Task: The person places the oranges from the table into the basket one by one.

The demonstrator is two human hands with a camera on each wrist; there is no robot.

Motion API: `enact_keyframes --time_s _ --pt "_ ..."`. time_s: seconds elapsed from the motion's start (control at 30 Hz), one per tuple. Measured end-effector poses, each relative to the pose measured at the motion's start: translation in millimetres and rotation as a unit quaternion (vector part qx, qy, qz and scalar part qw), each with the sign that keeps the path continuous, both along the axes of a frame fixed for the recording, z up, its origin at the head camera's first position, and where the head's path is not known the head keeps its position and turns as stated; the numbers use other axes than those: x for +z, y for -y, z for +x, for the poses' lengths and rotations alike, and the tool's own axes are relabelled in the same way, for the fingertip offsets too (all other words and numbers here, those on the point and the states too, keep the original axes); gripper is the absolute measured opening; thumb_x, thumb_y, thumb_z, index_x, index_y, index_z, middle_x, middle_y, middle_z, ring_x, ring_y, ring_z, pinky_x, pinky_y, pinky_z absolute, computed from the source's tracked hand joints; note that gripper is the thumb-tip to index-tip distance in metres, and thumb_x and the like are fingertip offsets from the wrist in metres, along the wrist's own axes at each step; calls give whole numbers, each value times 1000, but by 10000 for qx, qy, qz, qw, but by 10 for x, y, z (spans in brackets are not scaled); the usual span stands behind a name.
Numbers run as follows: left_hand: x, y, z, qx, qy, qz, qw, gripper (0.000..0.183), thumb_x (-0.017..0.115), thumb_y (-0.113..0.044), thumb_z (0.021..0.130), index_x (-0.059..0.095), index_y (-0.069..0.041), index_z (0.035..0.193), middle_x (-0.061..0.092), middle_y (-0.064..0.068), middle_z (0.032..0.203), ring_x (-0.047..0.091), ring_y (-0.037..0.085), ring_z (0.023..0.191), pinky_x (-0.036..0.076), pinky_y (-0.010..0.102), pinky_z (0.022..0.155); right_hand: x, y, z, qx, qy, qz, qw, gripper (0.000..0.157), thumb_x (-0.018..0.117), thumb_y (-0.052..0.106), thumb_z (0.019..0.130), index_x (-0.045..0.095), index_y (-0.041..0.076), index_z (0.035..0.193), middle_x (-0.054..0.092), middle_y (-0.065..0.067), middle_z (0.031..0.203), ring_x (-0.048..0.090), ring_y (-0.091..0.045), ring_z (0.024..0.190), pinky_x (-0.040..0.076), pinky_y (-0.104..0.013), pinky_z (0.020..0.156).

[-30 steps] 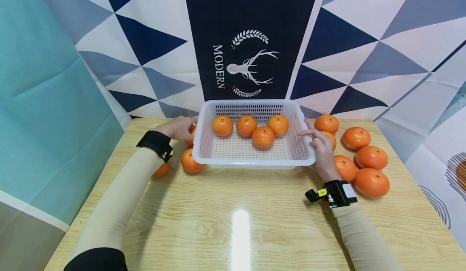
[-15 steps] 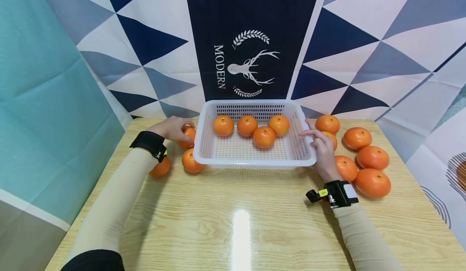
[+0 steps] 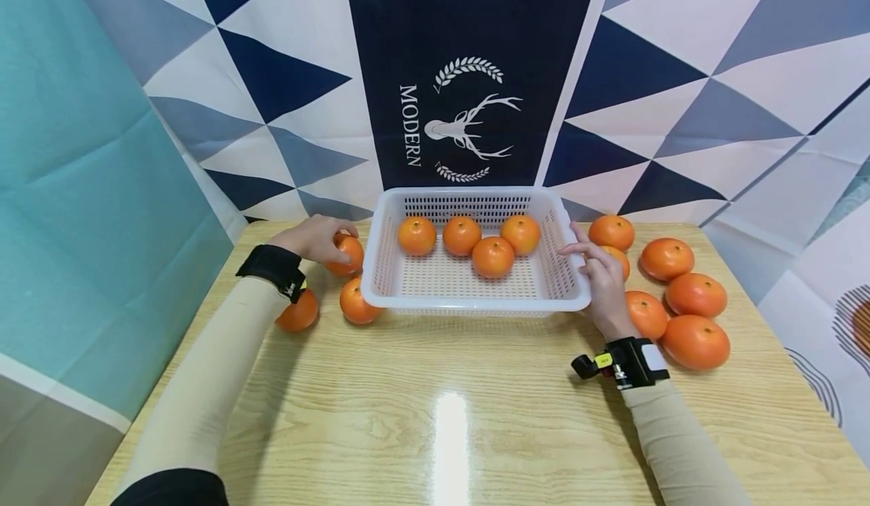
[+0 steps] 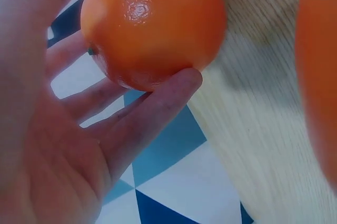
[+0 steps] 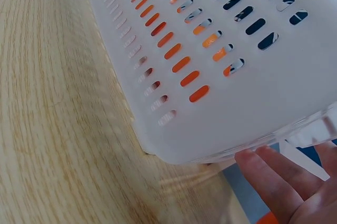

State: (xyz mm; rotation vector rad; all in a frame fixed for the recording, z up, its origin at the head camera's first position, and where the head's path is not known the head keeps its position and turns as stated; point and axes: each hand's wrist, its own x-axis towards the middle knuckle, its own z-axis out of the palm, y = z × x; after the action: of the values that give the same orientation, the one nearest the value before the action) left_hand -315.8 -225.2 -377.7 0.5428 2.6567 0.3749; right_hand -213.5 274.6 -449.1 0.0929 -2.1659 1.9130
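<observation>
My left hand [image 3: 315, 239] holds an orange [image 3: 345, 254] just left of the white basket. In the left wrist view the fingers [image 4: 158, 108] curve round that smooth, shiny orange [image 4: 158, 29], whose green stem spot shows. Two more oranges lie close by, one orange [image 3: 358, 301] at the basket's front left corner and another orange [image 3: 297, 312] beside the wrist strap. The perforated plastic basket [image 3: 469, 304] has several oranges inside. At its right end rests my right hand [image 3: 601, 283], one finger over the rim; in the right wrist view its fingertips [image 5: 251, 163] touch below the rim.
Several oranges [image 3: 695, 342] are grouped on the wooden table [image 3: 353, 408] right of the basket, some close behind my right hand. A patterned cloth [image 3: 292, 75] hangs directly behind the table's back edge, and a teal cloth [image 3: 88, 189] is at the left.
My left hand has moved left, away from the basket's left side, with the orange in its fingers. The right hand and the basket have stayed in place.
</observation>
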Motion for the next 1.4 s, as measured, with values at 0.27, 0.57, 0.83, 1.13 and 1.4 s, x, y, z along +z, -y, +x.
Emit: enact_keyframes --time_s 0.27,0.57,0.83,1.13,1.4 --pt "190 100 3 139 -223 15 9997 60 77 -31 93 65 -6 147 71 20 132 61 36 116 53 51 103 -12 3 2 45 20 47 10000 44 34 -3 96 70 -15 118 39 -14 184 29 -33 176 45 -4 113" --pt "472 113 45 45 -642 211 9977 56 75 -27 94 68 -4 144 72 21 132 61 36 113 53 49 101 -14 -9 3 80 -23 -114 9999 44 34 -4 96 73 -12 115 38 -15 184 28 -33 177 44 -5 114" --pt "678 61 32 228 -701 115 9972 58 72 -29 96 63 -8 149 70 20 130 60 37 113 52 49 98 -17 -8 8 183 -94 -353 9992 45 35 -5 96 77 -3 109 36 -15 185 24 -35 178 43 -6 116" --pt "759 -57 -39 129 -916 209 9955 59 71 -32 97 64 -7 150 73 21 130 64 36 110 54 47 96 -23 -8 8 166 -89 -323 9993 44 34 -5 95 76 -5 111 37 -13 185 24 -34 177 44 -6 116" --pt "821 -245 -64 -44 -1158 268 9929 59 70 -34 97 65 -8 149 74 19 124 65 34 104 52 42 91 -14 -5 -1 144 -34 -273 9995 44 34 -5 95 73 -11 114 36 -15 185 25 -34 177 44 -7 115"
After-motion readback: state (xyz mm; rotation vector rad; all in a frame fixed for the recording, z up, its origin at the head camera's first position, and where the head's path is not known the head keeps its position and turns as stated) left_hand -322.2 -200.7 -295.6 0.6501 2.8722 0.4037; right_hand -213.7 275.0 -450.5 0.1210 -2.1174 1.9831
